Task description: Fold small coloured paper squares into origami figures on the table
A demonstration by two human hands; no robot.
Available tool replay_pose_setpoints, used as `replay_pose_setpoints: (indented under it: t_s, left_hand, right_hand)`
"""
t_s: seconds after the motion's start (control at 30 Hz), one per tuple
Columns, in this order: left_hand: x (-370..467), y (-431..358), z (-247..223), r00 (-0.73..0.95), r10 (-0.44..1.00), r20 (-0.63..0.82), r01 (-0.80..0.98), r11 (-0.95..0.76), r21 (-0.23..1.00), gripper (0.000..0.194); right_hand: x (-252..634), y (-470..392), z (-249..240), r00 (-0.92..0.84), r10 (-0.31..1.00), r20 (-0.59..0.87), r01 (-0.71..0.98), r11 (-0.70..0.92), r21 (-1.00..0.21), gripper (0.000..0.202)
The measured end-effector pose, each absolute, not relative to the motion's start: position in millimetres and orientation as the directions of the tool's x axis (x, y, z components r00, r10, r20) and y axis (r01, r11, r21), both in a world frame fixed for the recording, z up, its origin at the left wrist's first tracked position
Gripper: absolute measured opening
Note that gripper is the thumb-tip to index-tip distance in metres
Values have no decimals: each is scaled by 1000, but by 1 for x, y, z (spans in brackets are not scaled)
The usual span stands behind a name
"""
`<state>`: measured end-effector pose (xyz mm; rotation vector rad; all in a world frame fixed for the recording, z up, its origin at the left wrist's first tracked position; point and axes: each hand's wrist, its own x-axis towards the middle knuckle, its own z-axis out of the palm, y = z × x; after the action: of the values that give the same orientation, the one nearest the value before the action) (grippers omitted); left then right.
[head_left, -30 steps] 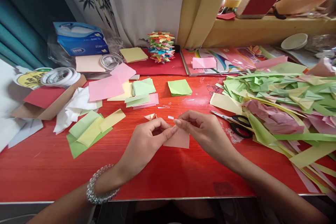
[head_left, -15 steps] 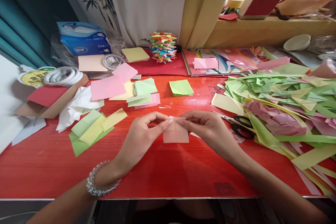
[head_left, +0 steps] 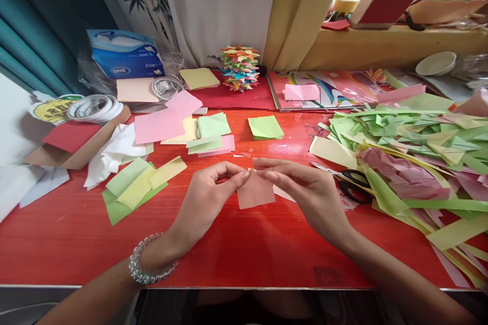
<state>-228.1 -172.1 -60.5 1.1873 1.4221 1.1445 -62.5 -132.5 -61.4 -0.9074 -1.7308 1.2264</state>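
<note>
A small piece of pink paper is held up over the red table, its lower half hanging in front of me. My left hand pinches its upper left part between thumb and forefinger. At the upper right, my right hand has its thumb on the front of the paper and its fingers stretched behind. The top edge of the paper is mostly covered by fingers. A pale pink scrap lies on the table below my right thumb. Scissors with black handles rest to the right of that hand.
A green paper stack sits beyond my hands, with pink sheets to its left. Cut strips heap up on the right. At the back stand a colourful folded-paper tower and a blue tissue pack.
My right fingers have lifted and straightened at the top of the paper. The folded flap seen before at the paper's upper left no longer shows, and the paper hangs slightly tilted.
</note>
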Motion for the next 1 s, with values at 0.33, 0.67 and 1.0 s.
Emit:
replay_pose_setpoints:
  t_s: [0.33,0.67,1.0]
  left_hand:
    - [-227,-174,-58,-72,992,-106,235,120,964,18]
    - [-226,-176,-55,-76,997,-29,347,53,936,13]
    - [-227,-173,-58,-32,991,-128,317,132,939,17]
  right_hand:
    - [-64,-123,-68,-547,807,-220,-217,-391,-895,9]
    - [-61,-120,-62,-702,646,-300,-47,-463,-885,26]
    - [-62,-120,-67,-598,737,-315,154,-280,-948,26]
